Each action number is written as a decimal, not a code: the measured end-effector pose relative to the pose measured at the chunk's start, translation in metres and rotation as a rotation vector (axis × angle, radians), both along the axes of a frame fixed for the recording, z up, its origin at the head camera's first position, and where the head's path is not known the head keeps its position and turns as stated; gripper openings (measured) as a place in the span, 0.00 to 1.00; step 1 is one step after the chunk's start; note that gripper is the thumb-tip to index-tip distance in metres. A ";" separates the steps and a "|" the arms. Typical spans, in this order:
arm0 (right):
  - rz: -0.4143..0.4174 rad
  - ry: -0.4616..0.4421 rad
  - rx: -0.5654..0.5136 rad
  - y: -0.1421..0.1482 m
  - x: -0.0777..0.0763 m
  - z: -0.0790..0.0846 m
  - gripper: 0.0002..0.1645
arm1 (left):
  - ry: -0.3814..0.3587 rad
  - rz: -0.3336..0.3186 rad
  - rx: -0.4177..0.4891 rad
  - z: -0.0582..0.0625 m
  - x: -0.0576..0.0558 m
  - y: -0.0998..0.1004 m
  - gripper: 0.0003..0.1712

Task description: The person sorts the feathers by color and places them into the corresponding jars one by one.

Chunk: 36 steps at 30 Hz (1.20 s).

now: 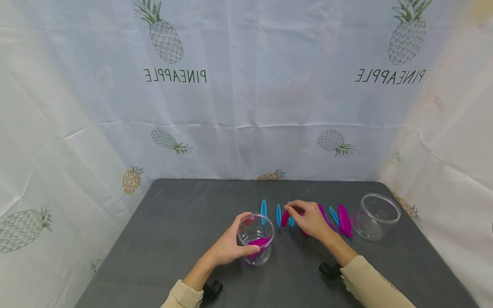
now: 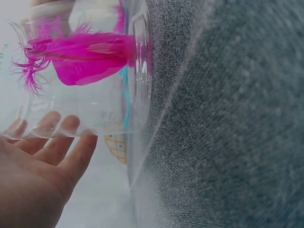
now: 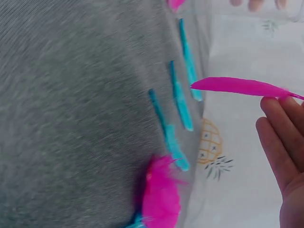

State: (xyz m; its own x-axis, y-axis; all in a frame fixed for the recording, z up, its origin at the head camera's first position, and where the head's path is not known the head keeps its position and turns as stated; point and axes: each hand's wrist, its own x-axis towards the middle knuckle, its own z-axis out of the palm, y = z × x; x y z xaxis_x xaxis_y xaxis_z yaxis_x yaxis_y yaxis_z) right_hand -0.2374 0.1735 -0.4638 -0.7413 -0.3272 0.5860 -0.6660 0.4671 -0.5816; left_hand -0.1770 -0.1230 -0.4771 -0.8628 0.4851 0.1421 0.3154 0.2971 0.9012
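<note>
My left hand [image 1: 231,244] grips a clear plastic jar [image 1: 255,231] around its side, thumb near and fingers at the far side. Inside the jar lies a magenta feather [image 2: 92,57]. To the right, my right hand [image 1: 311,220] pinches another magenta feather [image 3: 237,86] by its quill end, held above the table. Beneath and beside that hand, several blue feathers lie in a row, among them a left one [image 1: 263,208] and a middle one [image 1: 279,214]. Part of the row is hidden by the right hand.
Right of the hand lie a large magenta feather [image 1: 344,220] and a blue feather [image 1: 334,215]. A second clear jar [image 1: 371,229] stands at the right edge of the dark grey table [image 1: 185,222]. White pineapple-print cloth [image 1: 246,102] hangs behind and on both sides.
</note>
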 end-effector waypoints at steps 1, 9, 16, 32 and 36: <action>0.008 0.006 -0.014 -0.001 0.000 0.002 0.04 | 0.001 0.001 -0.003 0.000 0.000 0.000 0.53; 0.036 0.054 -0.096 -0.007 0.007 0.017 0.07 | 0.003 0.001 0.009 -0.001 0.000 0.001 0.53; 0.047 0.134 -0.150 -0.014 0.014 0.032 0.11 | 0.016 0.003 0.011 -0.002 0.000 0.001 0.53; 0.097 0.249 -0.205 -0.030 0.027 0.057 0.13 | 0.013 0.011 0.016 -0.003 0.001 0.002 0.53; 0.134 0.276 -0.203 -0.034 0.027 0.060 0.13 | 0.015 0.008 0.021 -0.002 0.002 0.002 0.53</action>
State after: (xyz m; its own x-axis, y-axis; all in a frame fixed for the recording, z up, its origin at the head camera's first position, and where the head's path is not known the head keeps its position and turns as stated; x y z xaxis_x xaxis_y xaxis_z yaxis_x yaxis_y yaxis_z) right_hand -0.2105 0.1390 -0.4042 -0.5049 -0.2673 0.8208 -0.8581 0.2590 -0.4435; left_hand -0.1747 -0.1209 -0.4792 -0.8645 0.4746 0.1654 0.3269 0.2810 0.9023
